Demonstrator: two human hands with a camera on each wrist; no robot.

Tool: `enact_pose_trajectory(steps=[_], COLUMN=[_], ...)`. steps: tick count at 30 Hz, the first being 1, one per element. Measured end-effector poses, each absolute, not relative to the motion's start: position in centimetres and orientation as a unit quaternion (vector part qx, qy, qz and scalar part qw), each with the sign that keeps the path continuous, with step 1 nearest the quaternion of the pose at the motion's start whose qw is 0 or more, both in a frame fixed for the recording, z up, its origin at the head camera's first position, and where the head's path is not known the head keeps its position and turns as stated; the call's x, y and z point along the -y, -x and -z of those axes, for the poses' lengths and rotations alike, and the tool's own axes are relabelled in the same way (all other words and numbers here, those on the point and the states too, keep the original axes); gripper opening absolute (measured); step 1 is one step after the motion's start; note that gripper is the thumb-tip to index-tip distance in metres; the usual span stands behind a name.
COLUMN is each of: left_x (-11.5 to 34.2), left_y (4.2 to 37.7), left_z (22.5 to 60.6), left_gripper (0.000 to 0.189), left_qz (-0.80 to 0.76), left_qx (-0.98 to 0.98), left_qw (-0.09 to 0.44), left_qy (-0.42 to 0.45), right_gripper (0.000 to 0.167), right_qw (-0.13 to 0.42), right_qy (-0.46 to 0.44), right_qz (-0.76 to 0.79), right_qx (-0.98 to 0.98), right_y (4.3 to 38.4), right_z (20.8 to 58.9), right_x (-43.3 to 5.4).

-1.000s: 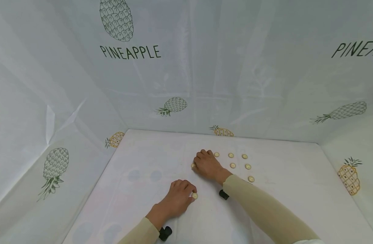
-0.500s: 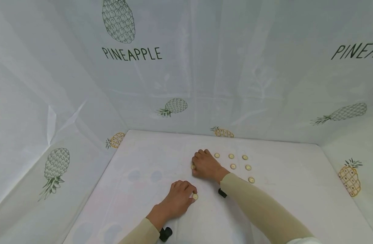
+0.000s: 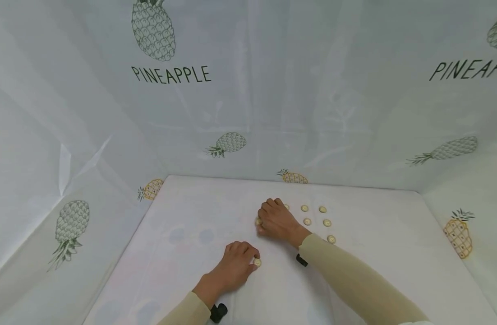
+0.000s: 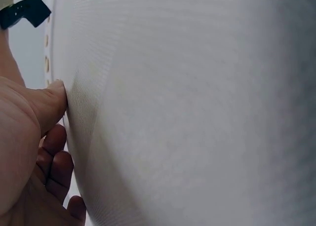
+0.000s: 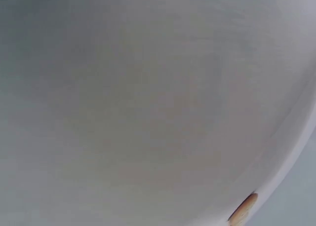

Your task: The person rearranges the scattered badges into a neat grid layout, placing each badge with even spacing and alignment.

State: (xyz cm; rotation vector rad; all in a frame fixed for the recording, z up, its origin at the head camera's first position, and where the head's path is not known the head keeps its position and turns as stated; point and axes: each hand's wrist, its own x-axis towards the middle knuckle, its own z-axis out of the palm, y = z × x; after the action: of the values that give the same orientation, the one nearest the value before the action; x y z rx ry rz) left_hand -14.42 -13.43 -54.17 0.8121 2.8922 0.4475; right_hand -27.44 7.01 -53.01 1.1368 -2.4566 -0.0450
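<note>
In the head view my left hand (image 3: 235,266) rests low over the white table and pinches a pale round wooden button (image 3: 257,262) between thumb and forefinger. Farther back, my right hand (image 3: 276,220) bends down to the table, with another button (image 3: 258,221) held at its fingertips and partly covered. In the left wrist view the left thumb and curled fingers (image 4: 55,142) touch the white surface; the held button is hidden there. The right wrist view leaves out the right hand and catches one button (image 5: 243,210) edge-on.
Several loose buttons lie flat in rows right of my right hand, including a back-row button (image 3: 304,208) and a front button (image 3: 331,239). The hand partly hides the leftmost one. White pineapple-print sheeting (image 3: 297,113) walls the table (image 3: 374,253) at back and sides.
My right hand has shifted slightly right against the table, covering more of the back row's leftmost button. The left hand has stayed nearly still. The head view has turned a little.
</note>
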Motion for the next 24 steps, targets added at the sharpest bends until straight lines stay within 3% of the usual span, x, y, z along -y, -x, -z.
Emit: enact_pose_trajectory(steps=[9, 24], left_x=[13.3, 13.5], left_y=[14.5, 14.3], left_z=[54.6, 54.6], left_gripper=[0.019, 0.02], left_qz=[-0.151, -0.158], left_qx=[-0.952, -0.951], left_qw=[0.053, 0.059], left_qy=[-0.262, -0.26], right_gripper=[0.024, 0.021], right_qw=[0.225, 0.197], right_qy=[-0.394, -0.369], right_qz=[0.016, -0.023], right_qx=[0.891, 0.908], right_y=[26.2, 24.1], right_z=[53.4, 52.8], right_x=[-9.3, -14.7])
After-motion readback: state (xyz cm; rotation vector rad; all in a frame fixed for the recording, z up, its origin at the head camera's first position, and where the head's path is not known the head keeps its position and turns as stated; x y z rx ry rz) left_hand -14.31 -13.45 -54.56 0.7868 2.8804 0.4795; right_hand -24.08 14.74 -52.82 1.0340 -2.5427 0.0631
